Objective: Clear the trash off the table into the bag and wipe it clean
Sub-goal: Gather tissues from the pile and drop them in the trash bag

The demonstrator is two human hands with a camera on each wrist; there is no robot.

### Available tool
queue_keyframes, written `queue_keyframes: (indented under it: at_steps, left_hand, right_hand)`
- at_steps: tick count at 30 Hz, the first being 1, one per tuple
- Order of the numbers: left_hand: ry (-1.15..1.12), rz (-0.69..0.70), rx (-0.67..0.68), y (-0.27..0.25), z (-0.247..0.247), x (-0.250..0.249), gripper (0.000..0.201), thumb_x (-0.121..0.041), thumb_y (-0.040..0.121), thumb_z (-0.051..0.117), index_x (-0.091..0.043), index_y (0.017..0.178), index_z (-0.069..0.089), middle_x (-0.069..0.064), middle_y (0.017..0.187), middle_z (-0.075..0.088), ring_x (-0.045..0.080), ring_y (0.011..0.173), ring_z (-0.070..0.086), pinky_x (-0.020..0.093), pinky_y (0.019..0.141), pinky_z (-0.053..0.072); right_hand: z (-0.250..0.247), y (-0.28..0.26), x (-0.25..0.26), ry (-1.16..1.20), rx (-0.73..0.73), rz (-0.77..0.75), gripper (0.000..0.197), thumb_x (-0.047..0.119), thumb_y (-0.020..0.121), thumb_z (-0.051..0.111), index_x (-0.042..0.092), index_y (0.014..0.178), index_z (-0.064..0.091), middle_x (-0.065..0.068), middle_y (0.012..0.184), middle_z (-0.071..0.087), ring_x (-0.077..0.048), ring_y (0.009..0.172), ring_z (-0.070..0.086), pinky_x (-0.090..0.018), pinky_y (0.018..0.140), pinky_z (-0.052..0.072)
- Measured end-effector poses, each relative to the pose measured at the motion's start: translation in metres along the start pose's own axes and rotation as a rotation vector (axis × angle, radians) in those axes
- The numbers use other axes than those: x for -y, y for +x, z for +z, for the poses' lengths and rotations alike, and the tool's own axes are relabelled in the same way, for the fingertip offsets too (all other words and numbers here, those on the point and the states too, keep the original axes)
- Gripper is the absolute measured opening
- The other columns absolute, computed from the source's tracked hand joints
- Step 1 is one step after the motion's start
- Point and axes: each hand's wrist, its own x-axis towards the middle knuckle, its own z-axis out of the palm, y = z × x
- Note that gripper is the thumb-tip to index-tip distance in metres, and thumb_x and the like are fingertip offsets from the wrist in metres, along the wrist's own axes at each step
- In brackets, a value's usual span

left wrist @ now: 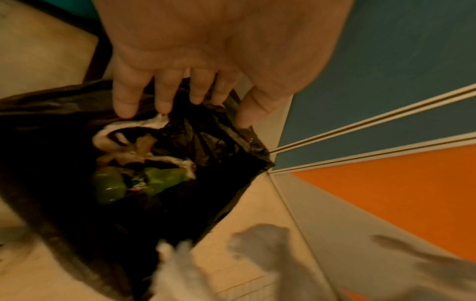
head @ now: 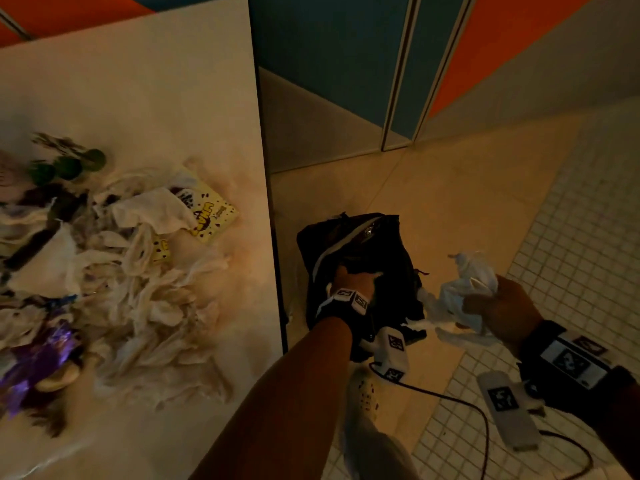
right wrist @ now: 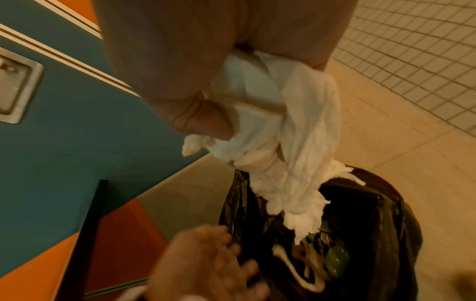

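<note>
Both forearms are bare. The left hand [head: 353, 280] and right hand [head: 502, 306] are ungloved. Each wrist carries a black strap, the left strap [head: 323, 311] and the right strap [head: 533, 344]. Both are fitted with white blocks [head: 393, 355] printed with black-and-white square markers. A thin black cable [head: 450, 398] trails below. Footwear: white perforated clog [head: 365, 396]. Legwear: grey trouser leg [head: 381, 455].

Table [head: 156, 98]: heap of crumpled tissues [head: 145, 289], yellow wrapper [head: 214, 216], purple wrapper [head: 41, 355]. Beyond it: blue panel [head: 329, 46], orange panel [head: 502, 39], tiled floor [head: 571, 237].
</note>
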Motion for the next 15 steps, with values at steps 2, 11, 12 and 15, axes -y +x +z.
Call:
queue_keyframes:
  at_steps: [2, 11, 12, 15]
  left_hand:
    - [-0.021, 0.018, -0.012, -0.004, -0.012, -0.015, 0.012, -0.022, 0.086, 0.056, -0.017, 0.097, 0.056, 0.003, 0.100, 0.050, 0.021, 0.094, 0.054, 0.030, 0.084, 0.047]
    - [-0.388, 0.322, -0.061, -0.069, -0.094, -0.106, 0.028, -0.017, 0.077, 0.065, -0.022, 0.102, 0.057, 0.004, 0.098, 0.065, 0.021, 0.088, 0.066, 0.040, 0.085, 0.056]
    - [-0.421, 0.368, -0.063, -0.080, -0.105, -0.112, 0.025, -0.012, 0.082, 0.063, -0.021, 0.104, 0.057, 0.001, 0.093, 0.065, 0.020, 0.085, 0.066, 0.040, 0.085, 0.056]
    - [-0.450, 0.521, -0.097, -0.116, -0.138, -0.122, 0.016, -0.008, 0.083, 0.061, -0.019, 0.094, 0.063, 0.001, 0.084, 0.067, 0.024, 0.088, 0.068, 0.040, 0.084, 0.055]
  right_hand:
    - [0.009, 0.008, 0.005, -0.009, 0.024, 0.037, 0.024, -0.007, 0.086, 0.056, -0.008, 0.109, 0.056, -0.030, 0.105, 0.055, -0.043, 0.094, 0.056, -0.057, 0.089, 0.048]
    - [0.066, 0.049, 0.019, -0.189, 0.123, 0.051, 0.041, 0.004, 0.086, 0.061, 0.009, 0.126, 0.054, -0.018, 0.131, 0.054, -0.035, 0.109, 0.053, -0.048, 0.099, 0.045]
    - [0.073, 0.052, 0.021, -0.229, 0.135, 0.032, 0.042, 0.006, 0.086, 0.062, 0.010, 0.127, 0.053, -0.017, 0.131, 0.054, -0.033, 0.106, 0.053, -0.046, 0.096, 0.046]
    - [0.084, 0.055, 0.032, -0.333, 0.157, 0.000, 0.053, 0.013, 0.088, 0.063, 0.012, 0.137, 0.043, -0.014, 0.132, 0.050, -0.030, 0.093, 0.054, -0.039, 0.078, 0.049]
